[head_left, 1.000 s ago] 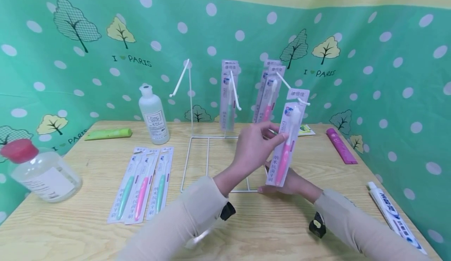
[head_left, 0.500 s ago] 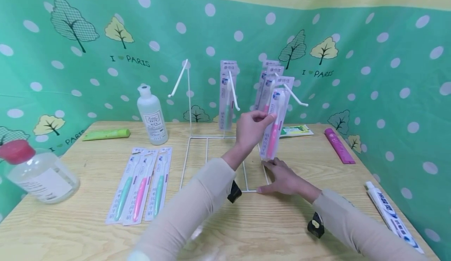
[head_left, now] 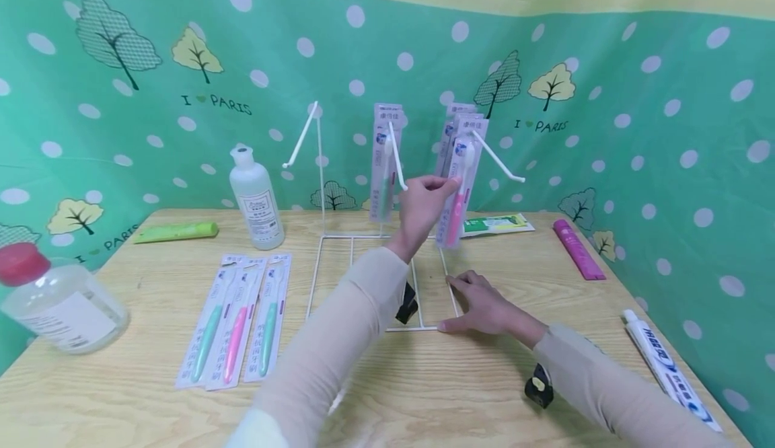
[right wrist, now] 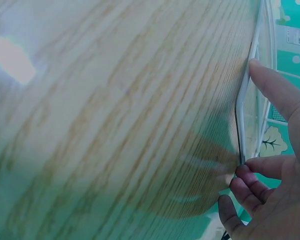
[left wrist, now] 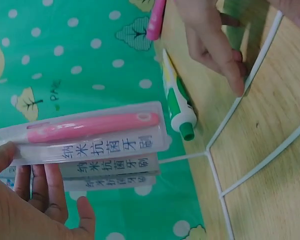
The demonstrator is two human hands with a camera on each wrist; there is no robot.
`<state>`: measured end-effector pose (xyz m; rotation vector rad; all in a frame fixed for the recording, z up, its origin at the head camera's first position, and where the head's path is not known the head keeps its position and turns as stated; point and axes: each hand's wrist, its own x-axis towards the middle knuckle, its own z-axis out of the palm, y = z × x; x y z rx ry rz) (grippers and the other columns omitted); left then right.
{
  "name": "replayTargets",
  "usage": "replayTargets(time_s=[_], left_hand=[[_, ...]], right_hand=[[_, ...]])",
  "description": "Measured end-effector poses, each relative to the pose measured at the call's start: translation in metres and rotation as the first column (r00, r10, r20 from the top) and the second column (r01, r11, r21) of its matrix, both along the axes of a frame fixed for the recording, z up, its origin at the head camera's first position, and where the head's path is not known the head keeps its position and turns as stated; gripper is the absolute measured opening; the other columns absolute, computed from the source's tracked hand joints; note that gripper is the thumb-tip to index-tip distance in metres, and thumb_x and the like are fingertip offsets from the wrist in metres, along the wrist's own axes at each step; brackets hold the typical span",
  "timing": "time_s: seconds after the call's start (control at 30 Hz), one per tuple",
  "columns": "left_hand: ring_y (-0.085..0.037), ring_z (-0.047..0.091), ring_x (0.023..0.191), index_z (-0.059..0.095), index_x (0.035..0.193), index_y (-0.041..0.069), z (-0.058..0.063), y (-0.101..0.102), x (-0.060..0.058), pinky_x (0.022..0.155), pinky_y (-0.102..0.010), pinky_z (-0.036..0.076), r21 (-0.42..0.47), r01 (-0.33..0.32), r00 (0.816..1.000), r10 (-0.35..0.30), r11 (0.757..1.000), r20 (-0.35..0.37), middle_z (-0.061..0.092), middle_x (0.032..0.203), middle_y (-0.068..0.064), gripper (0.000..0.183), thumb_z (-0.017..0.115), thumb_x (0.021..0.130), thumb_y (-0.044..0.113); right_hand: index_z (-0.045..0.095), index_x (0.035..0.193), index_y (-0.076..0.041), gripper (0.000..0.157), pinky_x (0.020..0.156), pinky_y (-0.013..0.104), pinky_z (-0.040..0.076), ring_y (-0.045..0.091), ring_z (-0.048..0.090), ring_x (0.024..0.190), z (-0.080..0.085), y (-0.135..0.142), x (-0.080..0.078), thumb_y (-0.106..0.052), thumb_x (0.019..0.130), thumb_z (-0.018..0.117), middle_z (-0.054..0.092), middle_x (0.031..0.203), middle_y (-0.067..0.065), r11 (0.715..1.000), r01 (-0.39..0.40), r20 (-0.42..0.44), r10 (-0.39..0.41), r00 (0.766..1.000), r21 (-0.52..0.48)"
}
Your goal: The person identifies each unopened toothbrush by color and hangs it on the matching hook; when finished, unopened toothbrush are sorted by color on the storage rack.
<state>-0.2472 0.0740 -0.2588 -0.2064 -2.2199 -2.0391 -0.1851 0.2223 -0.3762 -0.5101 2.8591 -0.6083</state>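
Note:
My left hand [head_left: 424, 209] pinches a packaged pink toothbrush [head_left: 458, 214] between thumb and fingers. Its card top is at the inner part of the right hook [head_left: 499, 159] of a white wire rack [head_left: 321, 179]. Other packaged toothbrushes [left wrist: 117, 167] hang right behind it on that hook. On the middle hook hang packaged toothbrushes with a green one [head_left: 380, 179] in front; the left hook [head_left: 299, 140] is bare. My right hand [head_left: 484, 307] holds the rack's front right base corner, thumb on the front bar and index finger on the side bar, as the right wrist view shows.
Packaged toothbrushes [head_left: 236, 333] lie at left on the table. Behind them stand a white bottle [head_left: 257, 206] and a green tube [head_left: 175, 233]; a red-capped bottle [head_left: 66, 313] is far left. On the right lie a green-and-yellow tube [head_left: 499, 225], a magenta tube [head_left: 578, 249] and a toothpaste tube [head_left: 669, 370].
My left hand has moved the packaged pink toothbrush back along the right hook, from its front tip to near the ones behind. The right hand stays at the rack's corner.

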Motion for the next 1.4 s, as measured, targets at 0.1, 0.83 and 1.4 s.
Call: replayTargets(time_s=[0.1,0.83,1.4], left_hand=[[-0.014,0.062,0.08,0.07,0.093,0.012,0.0,-0.001,-0.003,0.067,-0.024,0.051,-0.013,-0.015,1.0,0.015,1.0,0.012,0.067,0.086,0.001,0.027,0.066,0.081,0.035],[-0.016,0.061,0.087,0.062,0.106,0.012,-0.044,-0.044,0.022,0.068,-0.027,0.052,-0.369,0.081,0.994,-0.101,0.926,-0.035,0.064,0.099,-0.002,0.027,0.064,0.084,0.027],[-0.023,0.058,0.097,0.058,0.116,0.011,-0.067,-0.195,0.073,0.078,-0.038,0.051,-0.524,-0.009,0.999,-0.017,0.852,-0.044,0.062,0.108,-0.008,0.035,0.061,0.086,0.03]], right_hand=[[0.035,0.138,-0.002,0.1,0.097,0.046,0.036,0.03,0.039,0.115,0.0,0.0,-0.001,-0.057,0.064,0.073,0.04,0.126,0.014,1.0,-0.001,-0.003,0.001,1.0,0.003],[0.035,0.139,-0.004,0.098,0.096,0.047,0.036,0.029,0.038,0.116,0.0,-0.001,0.001,-0.057,0.066,0.072,0.038,0.128,0.013,1.0,0.007,0.023,-0.007,1.0,-0.004],[0.032,0.141,-0.008,0.1,0.097,0.049,0.035,0.029,0.036,0.118,-0.001,-0.001,0.001,-0.059,0.065,0.071,0.037,0.129,0.012,1.0,0.03,0.052,-0.029,0.998,-0.009]])
